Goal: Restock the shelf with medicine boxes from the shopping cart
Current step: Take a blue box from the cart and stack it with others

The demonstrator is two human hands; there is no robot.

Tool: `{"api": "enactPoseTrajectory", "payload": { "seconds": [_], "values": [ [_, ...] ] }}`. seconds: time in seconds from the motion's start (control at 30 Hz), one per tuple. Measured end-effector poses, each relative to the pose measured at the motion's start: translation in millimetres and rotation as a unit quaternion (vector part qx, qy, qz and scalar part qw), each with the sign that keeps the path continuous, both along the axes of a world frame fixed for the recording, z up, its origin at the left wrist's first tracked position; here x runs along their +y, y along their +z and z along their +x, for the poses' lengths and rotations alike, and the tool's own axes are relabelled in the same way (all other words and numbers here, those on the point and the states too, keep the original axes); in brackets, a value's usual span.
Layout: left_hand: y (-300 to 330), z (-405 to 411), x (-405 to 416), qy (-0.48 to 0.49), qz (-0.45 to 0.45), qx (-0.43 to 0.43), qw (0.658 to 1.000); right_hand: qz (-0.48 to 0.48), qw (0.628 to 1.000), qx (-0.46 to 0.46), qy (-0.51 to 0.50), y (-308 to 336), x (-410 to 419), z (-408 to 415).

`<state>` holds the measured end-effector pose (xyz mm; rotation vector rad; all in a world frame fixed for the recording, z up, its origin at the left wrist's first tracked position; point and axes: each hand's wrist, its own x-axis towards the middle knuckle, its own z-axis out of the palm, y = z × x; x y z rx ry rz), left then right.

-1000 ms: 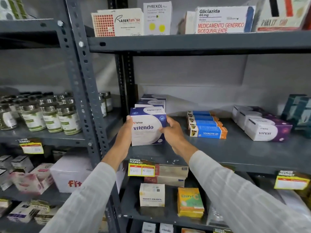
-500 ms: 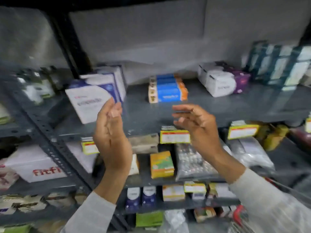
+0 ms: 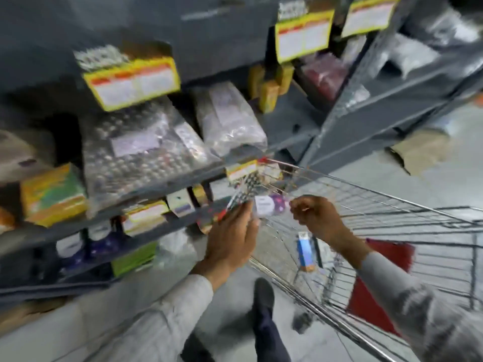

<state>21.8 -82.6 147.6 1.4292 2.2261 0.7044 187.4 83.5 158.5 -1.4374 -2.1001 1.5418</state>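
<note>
The medicine boxes lay in the shopping cart (image 3: 392, 205) at your 3 o'clock: a blue-and-white box (image 3: 305, 250) on its floor, a white-and-purple box (image 3: 269, 205) farther in. Your left hand (image 3: 231, 240) hovered empty, fingers spread, at the near rim. Your right hand (image 3: 317, 218) hung above the basket, fingers curled around nothing. The shelf (image 3: 183, 178) stood at 11 o'clock.

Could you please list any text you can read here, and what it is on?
None is readable; motion blur smears it all.
Yellow price tags: print blurred.
White and purple box in the cart: label blurred.
Blue box: too blurred.
</note>
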Motion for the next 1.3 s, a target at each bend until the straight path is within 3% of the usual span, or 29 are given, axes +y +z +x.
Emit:
{"api": "enactPoseTrajectory", "payload": {
  "seconds": [0.1,0.23,0.5,0.73,0.93,1.1,1.3],
  "values": [
    [-53.6,31.4,16.1,-0.081,-0.144,0.026,0.986,-0.014,0.988,-0.151,0.007,-74.3,13.5,50.3],
    [-100.8,53.0,29.5,-0.15,-0.241,0.06,0.957,-0.065,0.959,-0.275,-0.001,-155.3,7.5,92.0],
    [-134.8,50.8,24.2,-0.13,-0.192,0.102,0.967,-0.04,0.952,-0.302,-0.042,-267.7,-12.5,119.7],
    [-132.0,48.3,24.3,-0.113,-0.183,0.088,0.973,-0.004,0.949,-0.291,-0.12,-315.2,-18.7,104.7],
    [-125.5,50.5,26.3,-0.112,-0.199,0.08,0.97,0.045,0.949,-0.303,-0.08,-286.2,-13.6,102.0],
    [-101.4,51.5,25.3,-0.122,-0.215,0.044,0.968,0.111,0.964,-0.242,-0.016,-198.8,-11.7,90.4],
    [-7.5,23.0,6.8,-0.049,-0.06,0.06,0.995,0.176,0.967,-0.183,0.012,-44.0,-24.0,50.2]
  ]
}}
